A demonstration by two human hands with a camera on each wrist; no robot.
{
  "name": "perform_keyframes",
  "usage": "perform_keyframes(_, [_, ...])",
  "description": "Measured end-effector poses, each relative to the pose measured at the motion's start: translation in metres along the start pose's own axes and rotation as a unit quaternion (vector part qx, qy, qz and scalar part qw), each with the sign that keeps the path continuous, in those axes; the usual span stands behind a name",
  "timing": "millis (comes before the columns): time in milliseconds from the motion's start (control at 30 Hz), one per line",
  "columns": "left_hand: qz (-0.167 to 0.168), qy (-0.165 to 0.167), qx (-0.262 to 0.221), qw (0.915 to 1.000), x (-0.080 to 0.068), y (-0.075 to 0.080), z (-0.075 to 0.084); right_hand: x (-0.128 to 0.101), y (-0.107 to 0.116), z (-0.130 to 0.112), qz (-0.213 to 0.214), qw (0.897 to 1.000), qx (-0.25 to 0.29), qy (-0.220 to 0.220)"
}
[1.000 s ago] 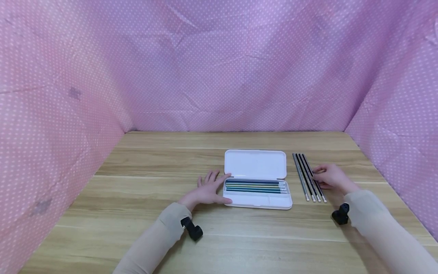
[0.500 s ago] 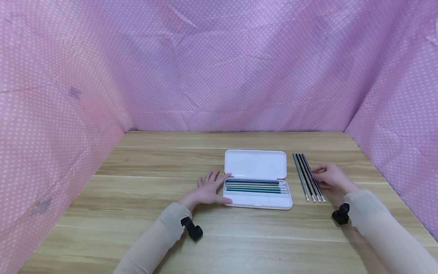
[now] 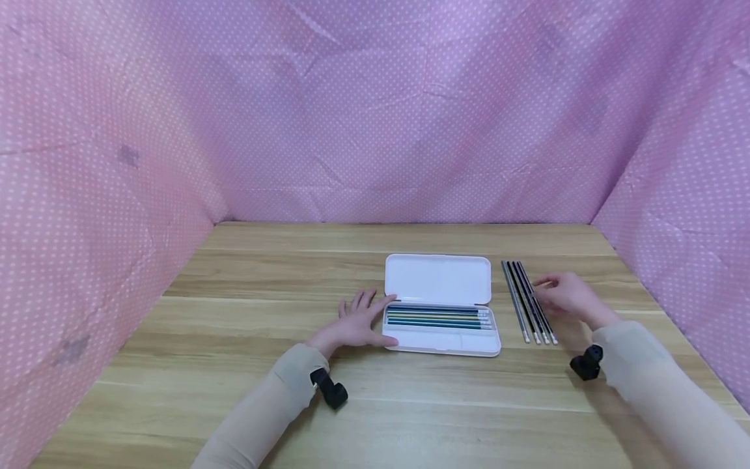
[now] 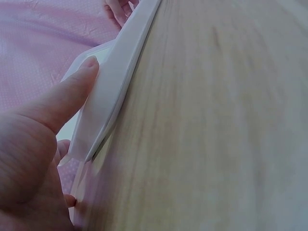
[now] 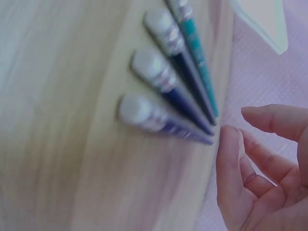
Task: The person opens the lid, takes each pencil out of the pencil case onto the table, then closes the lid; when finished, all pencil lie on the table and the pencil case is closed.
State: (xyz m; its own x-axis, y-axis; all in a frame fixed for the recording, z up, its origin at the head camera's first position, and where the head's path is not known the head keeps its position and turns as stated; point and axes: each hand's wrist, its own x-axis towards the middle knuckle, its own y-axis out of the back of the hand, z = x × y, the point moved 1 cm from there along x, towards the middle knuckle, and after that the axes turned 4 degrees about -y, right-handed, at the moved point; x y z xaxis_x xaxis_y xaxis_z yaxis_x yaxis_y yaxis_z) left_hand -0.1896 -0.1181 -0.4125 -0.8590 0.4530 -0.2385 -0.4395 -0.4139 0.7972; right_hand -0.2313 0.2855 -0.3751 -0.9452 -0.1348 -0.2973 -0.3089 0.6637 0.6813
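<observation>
My left hand [image 3: 354, 327] steadies the left end of a white pencil case [image 3: 448, 352], fingers spread, thumb and index finger at its two corners. In the left wrist view the thumb [image 4: 72, 94] lies against the case's side wall. The lid [image 3: 436, 279] is laid back, and several pencils [image 3: 436, 318] lie in the rear compartment. To the right of the case, several more pencils [image 3: 527, 306] lie fanned on the table, eraser ends toward me. My right hand [image 3: 568, 296] is just right of them, with loosely bent fingers and nothing held; the right wrist view shows a gap between thumb and fingers.
The case and pencils are on a wood-grain table [image 3: 281, 260]. Pink dotted cloth [image 3: 375, 130] hangs behind the table and along both sides. A small black camera [image 3: 329, 389] is strapped to the left wrist, another [image 3: 587, 363] to the right.
The right hand has drawn back slightly to the right from the loose pencils. Those pencils now lie a little closer together. The left hand and the case stay put.
</observation>
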Motion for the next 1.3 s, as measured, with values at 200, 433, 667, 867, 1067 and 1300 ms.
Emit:
perform_keyframes(200, [0.001, -0.002, -0.001, 1.0000, -0.001, 0.000, 0.000, -0.003, -0.007, -0.016, 0.004, 1.000, -0.003, 0.012])
perform_keyframes(433, [0.001, -0.003, -0.009, 1.0000, -0.002, 0.000, 0.000, -0.006, -0.018, -0.038, -0.003, 0.999, -0.008, 0.042])
perform_keyframes(667, [0.004, -0.004, -0.007, 1.0000, -0.001, 0.000, 0.000, -0.010, -0.030, -0.061, -0.009, 0.996, -0.028, 0.079])
perform_keyframes(867, [0.004, -0.005, -0.008, 0.9999, -0.001, 0.001, 0.001, -0.013, -0.042, -0.075, -0.020, 0.992, -0.044, 0.118])
perform_keyframes(1067, [0.005, -0.004, -0.007, 1.0000, -0.001, 0.000, 0.000, -0.014, -0.057, -0.085, -0.012, 0.985, -0.077, 0.155])
perform_keyframes(1300, [0.006, -0.006, -0.011, 0.9999, 0.000, 0.000, -0.001, -0.013, -0.075, -0.094, -0.027, 0.977, -0.091, 0.190])
